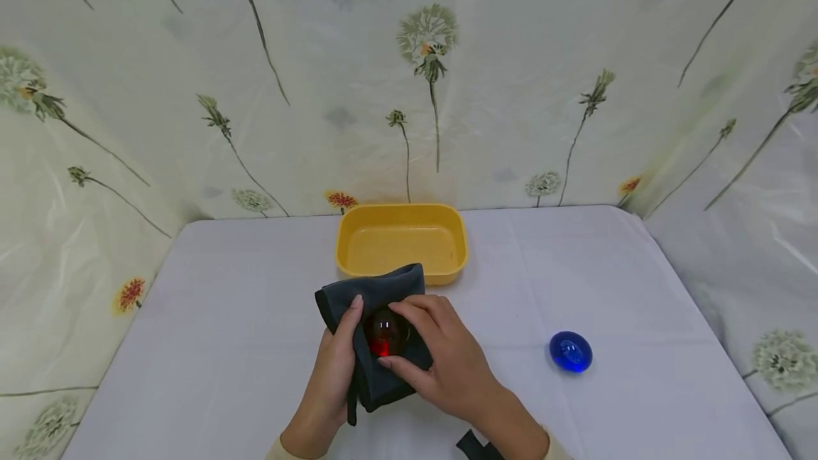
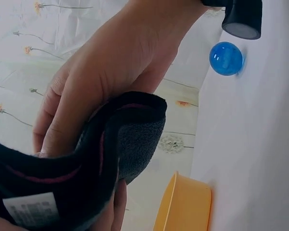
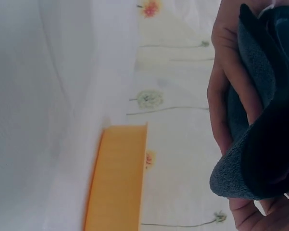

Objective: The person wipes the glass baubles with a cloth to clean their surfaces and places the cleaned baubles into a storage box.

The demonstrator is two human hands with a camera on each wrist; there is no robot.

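My left hand point(image 1: 334, 371) holds a folded dark grey-blue cloth point(image 1: 390, 390), its thumb lying along the cloth's left side. On the cloth sits a red see-through ball point(image 1: 385, 336), dark in its upper part. My right hand point(image 1: 450, 353) pinches the ball between thumb below and fingers above. In the left wrist view, the cloth point(image 2: 142, 142) shows a dark edging and a white label point(image 2: 32, 210), and it hides the ball. From the right wrist, the cloth point(image 3: 259, 163) appears curled over, with fingers spread against its outside.
A yellow plastic tub point(image 1: 402, 241) stands at the table's back edge, just beyond the cloth. To the right, a blue see-through ball point(image 1: 571, 352) rests on the white tablecloth point(image 1: 230, 332). A flower-printed curtain point(image 1: 307, 91) surrounds the table at the back and sides.
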